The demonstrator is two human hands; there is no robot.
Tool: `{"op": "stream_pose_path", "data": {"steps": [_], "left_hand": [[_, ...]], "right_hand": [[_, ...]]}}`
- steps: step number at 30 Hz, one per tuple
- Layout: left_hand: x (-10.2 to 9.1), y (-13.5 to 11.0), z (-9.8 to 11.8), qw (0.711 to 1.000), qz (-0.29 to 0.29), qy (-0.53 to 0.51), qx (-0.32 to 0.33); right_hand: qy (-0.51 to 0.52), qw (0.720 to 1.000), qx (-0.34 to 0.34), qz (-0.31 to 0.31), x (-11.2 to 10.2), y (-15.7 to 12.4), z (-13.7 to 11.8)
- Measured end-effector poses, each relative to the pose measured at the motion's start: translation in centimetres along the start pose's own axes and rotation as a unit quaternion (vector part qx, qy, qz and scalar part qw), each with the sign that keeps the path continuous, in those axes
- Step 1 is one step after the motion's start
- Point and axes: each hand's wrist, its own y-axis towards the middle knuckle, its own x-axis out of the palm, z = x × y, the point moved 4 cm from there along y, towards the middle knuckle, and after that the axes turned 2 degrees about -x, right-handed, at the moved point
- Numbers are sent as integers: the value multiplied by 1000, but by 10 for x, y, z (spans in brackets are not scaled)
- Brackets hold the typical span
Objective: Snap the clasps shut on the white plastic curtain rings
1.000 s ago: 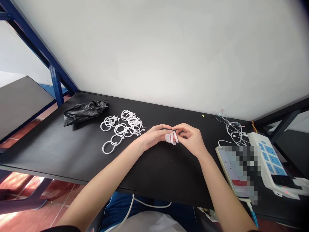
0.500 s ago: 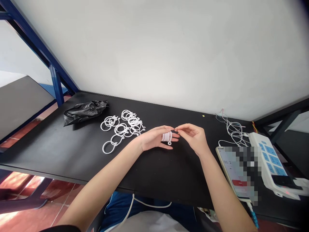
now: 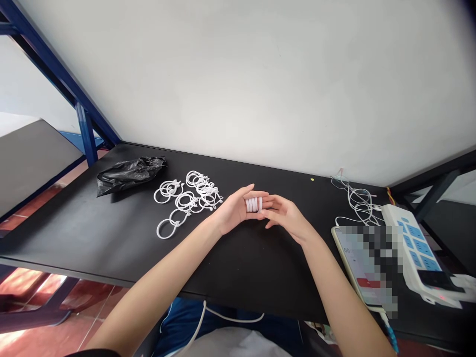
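Note:
My left hand [image 3: 238,209] hovers over the middle of the black table [image 3: 111,243], palm turned right, fingers stretched out. Several white plastic rings [image 3: 254,204] are threaded on its fingers. My right hand [image 3: 284,214] meets it from the right, its fingertips touching the rings on those fingers. A pile of loose white rings [image 3: 188,196] lies on the table to the left of my left hand.
A crumpled black plastic bag [image 3: 128,173] lies at the back left. At the right edge are a phone [image 3: 366,267], a white power strip [image 3: 416,253] and tangled white cables [image 3: 359,201]. A white wall stands behind the table.
My right hand drew back from the left fingers, then came in again and now touches the rings. The rings sit lined up straight along my left fingers.

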Motion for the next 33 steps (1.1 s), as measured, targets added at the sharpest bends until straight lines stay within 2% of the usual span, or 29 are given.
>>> {"op": "stream_pose_path", "data": {"steps": [4, 11, 17, 19, 22, 25, 29, 33], "left_hand": [[0, -2, 3, 1000, -18, -22, 0], [2, -4, 2, 998, -53, 16, -29], [4, -5, 0, 991, -114, -15, -68], [3, -4, -1, 991, -110, -33, -74], [0, -3, 2, 997, -67, -40, -27], [0, -5, 9, 997, -50, -32, 48], [11, -12, 13, 992, -92, -11, 84], [18, -16, 11, 988, -128, 10, 82]], "right_hand": [[-9, 997, -59, 52, 1, 3, 2], [-54, 994, -80, 43, 2, 3, 4], [-66, 991, -111, -24, -1, 0, 0], [-63, 990, -119, -37, 0, -1, -1], [-34, 993, -105, -48, 0, -1, -1], [61, 994, -50, -72, 6, -1, 0], [133, 984, -43, -113, 25, -3, -4], [158, 979, -61, -113, 39, -5, -6]]}}
